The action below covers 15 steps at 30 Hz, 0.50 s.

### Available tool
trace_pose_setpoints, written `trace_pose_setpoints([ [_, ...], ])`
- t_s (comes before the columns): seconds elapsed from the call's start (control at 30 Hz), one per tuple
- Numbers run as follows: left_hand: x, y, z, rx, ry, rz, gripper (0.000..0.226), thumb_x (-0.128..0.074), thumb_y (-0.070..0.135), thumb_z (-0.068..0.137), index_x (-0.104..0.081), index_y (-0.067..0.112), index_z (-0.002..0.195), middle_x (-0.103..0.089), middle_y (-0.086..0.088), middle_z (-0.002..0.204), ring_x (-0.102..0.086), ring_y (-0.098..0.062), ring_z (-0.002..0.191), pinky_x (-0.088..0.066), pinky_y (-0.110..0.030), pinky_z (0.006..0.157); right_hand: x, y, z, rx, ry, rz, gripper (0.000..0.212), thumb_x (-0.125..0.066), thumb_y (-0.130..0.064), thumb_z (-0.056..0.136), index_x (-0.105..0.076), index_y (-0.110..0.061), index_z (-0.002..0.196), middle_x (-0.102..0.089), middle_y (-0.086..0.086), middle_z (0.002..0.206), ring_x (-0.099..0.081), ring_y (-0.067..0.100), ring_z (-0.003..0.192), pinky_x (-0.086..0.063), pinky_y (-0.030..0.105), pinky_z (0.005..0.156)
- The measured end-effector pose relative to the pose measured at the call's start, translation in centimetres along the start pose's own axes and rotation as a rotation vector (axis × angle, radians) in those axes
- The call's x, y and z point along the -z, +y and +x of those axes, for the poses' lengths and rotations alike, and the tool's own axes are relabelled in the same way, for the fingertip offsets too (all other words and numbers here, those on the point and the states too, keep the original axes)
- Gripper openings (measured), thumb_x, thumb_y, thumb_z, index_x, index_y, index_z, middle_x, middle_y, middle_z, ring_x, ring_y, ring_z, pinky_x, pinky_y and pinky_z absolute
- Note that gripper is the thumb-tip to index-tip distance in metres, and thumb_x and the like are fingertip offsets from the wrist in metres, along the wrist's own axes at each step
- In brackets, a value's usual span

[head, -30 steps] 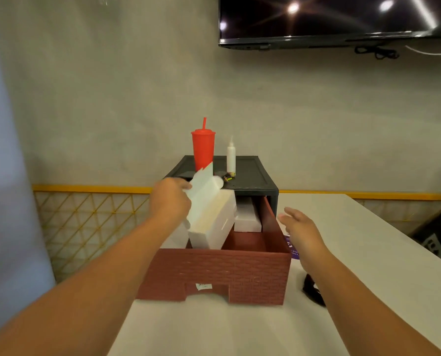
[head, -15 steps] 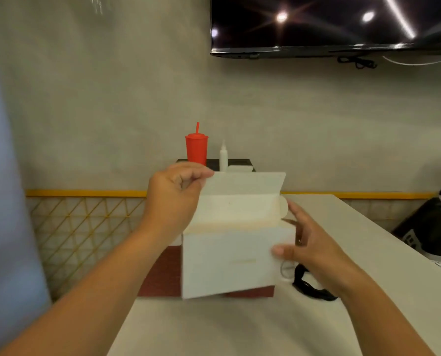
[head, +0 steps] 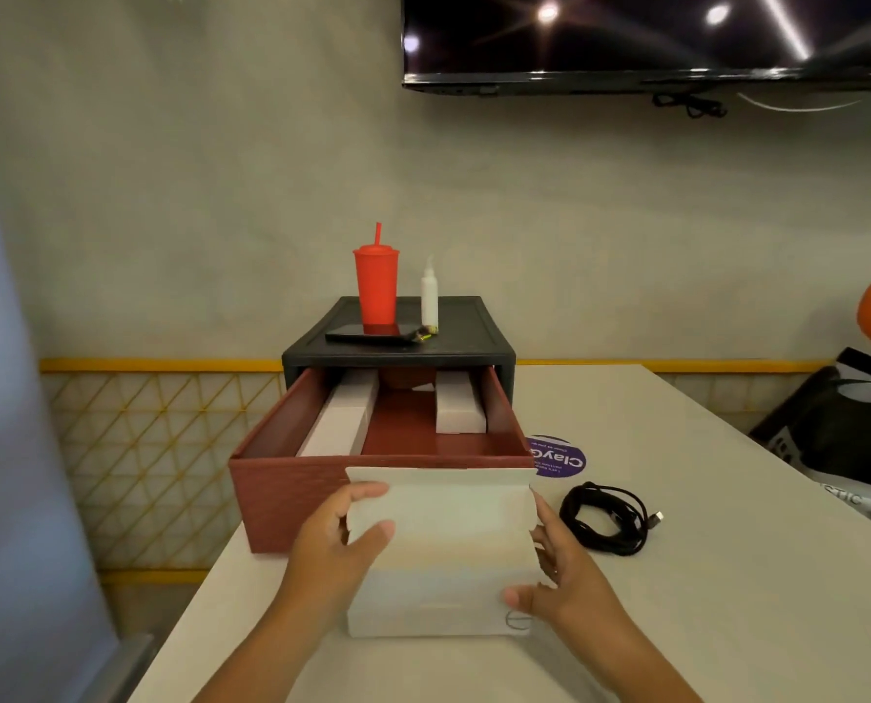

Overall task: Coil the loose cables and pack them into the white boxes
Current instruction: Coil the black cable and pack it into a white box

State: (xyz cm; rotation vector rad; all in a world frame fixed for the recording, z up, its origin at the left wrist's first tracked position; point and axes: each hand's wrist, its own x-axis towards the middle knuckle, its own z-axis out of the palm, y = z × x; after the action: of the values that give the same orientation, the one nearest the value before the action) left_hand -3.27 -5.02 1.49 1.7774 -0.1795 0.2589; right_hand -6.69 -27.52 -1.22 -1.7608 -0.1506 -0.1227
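Note:
A white box (head: pixel 438 586) stands on the white table in front of the red drawer, its lid flap raised upright. My left hand (head: pixel 339 545) pinches the left edge of that flap between thumb and fingers. My right hand (head: pixel 558 586) grips the box's right end, thumb on its front face. A coiled black cable (head: pixel 606 520) lies on the table just right of the box, its plug pointing right. Two more white boxes, one at the left (head: pixel 342 418) and one at the right (head: pixel 456 405), lie inside the drawer.
The red drawer (head: pixel 291 494) is pulled out of a black cabinet (head: pixel 474 342) carrying a red cup (head: pixel 376 286), a white bottle (head: pixel 429 296) and a phone (head: pixel 367 337). A purple sticker (head: pixel 560 456) lies on the table. Dark bags (head: pixel 839 428) sit at the right.
The white box has come out of the drawer and down onto the table in front of it. My right hand has taken hold of its right end. The coiled cable is now uncovered.

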Motion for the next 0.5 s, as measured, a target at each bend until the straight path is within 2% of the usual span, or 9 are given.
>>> trace_pose_setpoints([
  [0.03,0.1,-0.6,-0.2,0.007,-0.03,0.017,0.039,-0.07,0.004,0.078,-0.063,0.038,0.098,-0.059,-0.015,0.11,-0.052,-0.035,0.108,-0.036,-0.045,0.103,-0.1,0.3,0.1,-0.002,-0.002,-0.014,0.093,-0.066,0.018,0.069,-0.034,-0.049,0.125,-0.061,-0.014,0.115,-0.06,-0.007,0.098,-0.046,0.01,0.073],
  [0.13,0.3,-1.5,-0.5,0.025,-0.104,0.029,0.056,-0.067,0.004,0.077,-0.055,0.051,0.104,-0.056,0.014,0.123,-0.049,-0.016,0.121,-0.035,-0.041,0.109,0.0,0.7,0.2,-0.022,-0.024,-0.061,0.082,-0.069,0.013,0.069,-0.042,-0.047,0.12,-0.063,-0.018,0.112,-0.059,-0.007,0.1,-0.047,0.01,0.076],
  [0.23,0.4,-1.9,-0.5,0.029,-0.118,0.013,0.059,-0.067,0.02,0.068,-0.05,0.062,0.105,-0.055,0.01,0.127,-0.051,-0.016,0.121,-0.038,-0.046,0.106,1.3,0.5,0.3,0.015,-0.012,-0.118,0.051,-0.073,-0.021,0.069,-0.055,-0.038,0.114,-0.066,-0.02,0.109,-0.058,-0.004,0.106,-0.045,0.017,0.09],
  [0.27,0.3,-2.0,-0.4,0.023,-0.121,0.005,0.059,-0.065,0.023,0.066,-0.049,0.066,0.103,-0.055,0.011,0.128,-0.051,-0.015,0.12,-0.039,-0.045,0.106,2.0,0.3,0.5,0.033,0.07,-0.111,0.041,-0.07,-0.03,0.071,-0.059,-0.033,0.111,-0.065,-0.018,0.111,-0.057,0.001,0.109,-0.043,0.016,0.091],
  [0.33,0.3,-2.0,-0.6,0.0,-0.128,0.009,0.059,-0.064,0.025,0.067,-0.047,0.069,0.101,-0.052,0.017,0.129,-0.049,-0.013,0.122,-0.037,-0.043,0.108,4.2,0.7,1.2,0.046,0.32,-0.097,0.022,-0.066,-0.022,0.084,-0.065,-0.021,0.106,-0.064,-0.006,0.114,-0.056,0.013,0.111,-0.039,0.019,0.09],
  [0.37,0.3,-2.0,-0.6,-0.011,-0.129,0.015,0.059,-0.064,0.023,0.069,-0.047,0.07,0.101,-0.051,0.018,0.13,-0.048,-0.014,0.123,-0.036,-0.043,0.108,5.5,1.0,1.7,0.029,0.427,-0.209,0.021,-0.063,-0.015,0.087,-0.066,-0.017,0.107,-0.062,-0.002,0.116,-0.054,0.018,0.113,-0.037,0.023,0.093],
  [0.4,0.3,-2.2,-0.6,-0.018,-0.13,0.016,0.061,-0.065,0.02,0.072,-0.046,0.07,0.101,-0.05,0.018,0.13,-0.047,-0.014,0.124,-0.036,-0.044,0.109,7.0,1.6,2.2,-0.007,0.464,-0.435,0.025,-0.06,-0.011,0.088,-0.064,-0.016,0.112,-0.058,0.0,0.121,-0.05,0.022,0.117,-0.034,0.027,0.097],
  [0.47,0.3,-2.3,-0.6,-0.028,-0.128,0.007,0.064,-0.067,0.016,0.077,-0.046,0.071,0.101,-0.049,0.019,0.131,-0.046,-0.015,0.125,-0.034,-0.045,0.109,9.5,3.2,3.0,-0.17,0.333,-0.955,0.042,-0.051,-0.013,0.089,-0.052,-0.024,0.129,-0.04,-0.003,0.142,-0.032,0.027,0.134,-0.026,0.036,0.107],
  [0.5,0.4,-2.4,-0.6,-0.025,-0.12,0.007,0.064,-0.067,0.017,0.077,-0.046,0.071,0.101,-0.048,0.019,0.131,-0.045,-0.016,0.125,-0.035,-0.045,0.109,10.5,4.1,3.3,-0.252,0.238,-1.116,0.049,-0.046,-0.013,0.09,-0.042,-0.029,0.136,-0.029,-0.008,0.149,-0.02,0.028,0.14,-0.023,0.04,0.11],
])
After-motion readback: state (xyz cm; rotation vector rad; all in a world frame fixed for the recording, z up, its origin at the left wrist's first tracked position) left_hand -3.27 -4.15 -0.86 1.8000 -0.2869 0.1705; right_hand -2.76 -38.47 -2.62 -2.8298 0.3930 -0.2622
